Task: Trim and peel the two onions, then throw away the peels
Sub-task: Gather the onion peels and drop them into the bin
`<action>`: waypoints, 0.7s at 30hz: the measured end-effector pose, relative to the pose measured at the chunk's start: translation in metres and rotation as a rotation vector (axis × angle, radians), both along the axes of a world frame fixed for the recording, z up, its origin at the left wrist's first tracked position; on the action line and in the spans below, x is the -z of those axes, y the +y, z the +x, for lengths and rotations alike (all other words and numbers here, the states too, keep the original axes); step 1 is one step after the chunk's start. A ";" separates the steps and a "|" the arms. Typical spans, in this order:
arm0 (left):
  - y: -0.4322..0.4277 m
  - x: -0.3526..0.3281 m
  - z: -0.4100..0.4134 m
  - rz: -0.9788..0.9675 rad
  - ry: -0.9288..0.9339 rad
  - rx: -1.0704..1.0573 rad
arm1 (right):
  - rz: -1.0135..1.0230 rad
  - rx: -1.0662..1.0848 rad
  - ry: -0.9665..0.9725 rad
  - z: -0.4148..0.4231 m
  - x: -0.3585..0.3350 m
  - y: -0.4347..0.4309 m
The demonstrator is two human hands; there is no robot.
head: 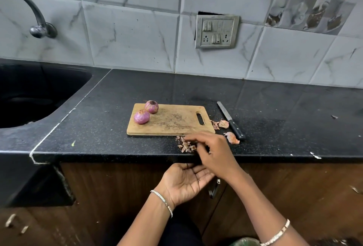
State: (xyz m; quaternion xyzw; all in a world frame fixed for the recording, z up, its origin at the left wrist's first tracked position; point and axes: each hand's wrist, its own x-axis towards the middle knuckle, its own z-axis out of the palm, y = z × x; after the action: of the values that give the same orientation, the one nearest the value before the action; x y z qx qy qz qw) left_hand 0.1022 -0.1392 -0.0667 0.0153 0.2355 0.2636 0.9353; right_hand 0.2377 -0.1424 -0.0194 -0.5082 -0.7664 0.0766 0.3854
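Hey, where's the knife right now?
In the head view, the knife lies on the black counter just right of the cutting board, beside loose onion peels.

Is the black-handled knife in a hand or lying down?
Lying down: the black-handled knife rests on the black counter, right of the wooden cutting board.

The right hand [213, 154] is blurred and covers some peels [186, 145] — sink [49, 80] and tap [33, 8] run off the left edge.

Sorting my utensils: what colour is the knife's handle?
Black; the knife handle shows best in the head view.
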 end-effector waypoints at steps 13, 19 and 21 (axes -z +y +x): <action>-0.004 -0.004 0.001 0.030 -0.113 -0.021 | 0.111 -0.131 -0.462 -0.032 0.005 0.023; -0.006 -0.005 0.007 0.033 -0.060 0.055 | 0.196 -0.010 -0.326 -0.012 0.015 0.002; -0.003 -0.001 0.014 -0.001 -0.033 0.073 | 0.210 0.043 -0.252 -0.002 0.006 -0.003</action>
State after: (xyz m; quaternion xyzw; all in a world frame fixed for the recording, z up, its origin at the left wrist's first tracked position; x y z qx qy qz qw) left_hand 0.1158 -0.1424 -0.0654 0.0190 0.2193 0.2293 0.9481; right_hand 0.2358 -0.1450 -0.0250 -0.4870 -0.8014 -0.0766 0.3387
